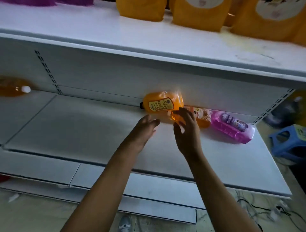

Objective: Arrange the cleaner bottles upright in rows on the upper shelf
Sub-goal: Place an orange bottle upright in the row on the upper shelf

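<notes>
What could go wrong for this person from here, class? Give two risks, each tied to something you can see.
1. The orange bottle lies on its side, resting partly on another orange bottle; lifting either may set the other rolling.
2. Both hands, left and right, reach in open; the pink bottle lies near the shelf's right end and might get knocked off.

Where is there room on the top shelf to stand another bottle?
The upper shelf is bare on its left half, between the purple items at the far left corner and the yellow bottles. A bare strip also runs along its front edge. The right back is crowded with yellow bottles. The lower shelf is bare left of the lying orange bottle.
</notes>
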`<control>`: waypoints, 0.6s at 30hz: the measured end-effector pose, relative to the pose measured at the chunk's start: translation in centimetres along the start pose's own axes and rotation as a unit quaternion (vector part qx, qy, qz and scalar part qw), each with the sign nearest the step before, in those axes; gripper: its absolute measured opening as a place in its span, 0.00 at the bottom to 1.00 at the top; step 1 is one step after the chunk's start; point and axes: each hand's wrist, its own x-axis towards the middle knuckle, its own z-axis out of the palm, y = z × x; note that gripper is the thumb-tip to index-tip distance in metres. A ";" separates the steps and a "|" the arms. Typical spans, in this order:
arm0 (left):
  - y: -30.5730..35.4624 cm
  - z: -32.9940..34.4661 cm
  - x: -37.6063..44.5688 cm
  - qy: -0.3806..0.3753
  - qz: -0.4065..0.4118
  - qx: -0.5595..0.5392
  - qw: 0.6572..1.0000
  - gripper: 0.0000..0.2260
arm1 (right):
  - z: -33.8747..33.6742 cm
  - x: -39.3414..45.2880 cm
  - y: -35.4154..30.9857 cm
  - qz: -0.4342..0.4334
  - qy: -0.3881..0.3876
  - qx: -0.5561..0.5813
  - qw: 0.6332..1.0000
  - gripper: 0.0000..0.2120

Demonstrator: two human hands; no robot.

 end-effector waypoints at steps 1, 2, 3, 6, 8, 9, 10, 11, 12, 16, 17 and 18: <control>0.2 0.2 1.6 -0.003 -0.002 -0.049 0.999 0.20 | 0.7 1.6 0.7 -0.021 -0.003 -0.057 0.998 0.22; 0.4 0.5 3.1 0.009 -0.002 -0.089 0.996 0.19 | 1.4 3.1 1.3 -0.034 -0.008 -0.110 0.993 0.24; 0.5 0.6 4.4 0.035 0.006 -0.108 0.993 0.18 | 2.0 4.4 1.9 -0.044 -0.018 -0.156 0.987 0.27; 0.2 0.7 7.5 0.121 0.017 -0.119 0.985 0.18 | 2.8 7.1 3.4 -0.076 -0.066 -0.243 0.965 0.34; -0.4 0.6 9.2 0.136 -0.016 -0.152 0.979 0.20 | 2.6 8.2 4.0 -0.084 -0.094 -0.272 0.954 0.37; -0.8 0.4 10.0 0.136 -0.037 -0.165 0.976 0.21 | 2.5 8.6 4.3 -0.083 -0.103 -0.283 0.950 0.38; -0.8 0.2 10.4 0.131 -0.055 -0.172 0.975 0.23 | 2.5 8.9 4.4 -0.082 -0.107 -0.295 0.946 0.39; -0.8 0.0 10.9 0.123 -0.068 -0.178 0.974 0.25 | 2.5 9.1 4.6 -0.082 -0.109 -0.310 0.941 0.40; -0.6 -0.2 11.1 0.117 -0.069 -0.187 0.973 0.26 | 2.5 9.3 4.7 -0.084 -0.108 -0.324 0.936 0.41; 0.5 -1.1 10.5 0.122 -0.029 -0.198 0.972 0.21 | 2.9 10.1 4.3 -0.100 -0.087 -0.333 0.933 0.40; 0.5 -1.3 10.0 0.143 0.003 -0.178 0.974 0.17 | 2.8 10.3 4.0 -0.098 -0.083 -0.321 0.938 0.39; 0.5 -1.6 9.4 0.169 0.046 -0.153 0.973 0.14 | 2.6 10.3 3.8 -0.094 -0.076 -0.304 0.945 0.38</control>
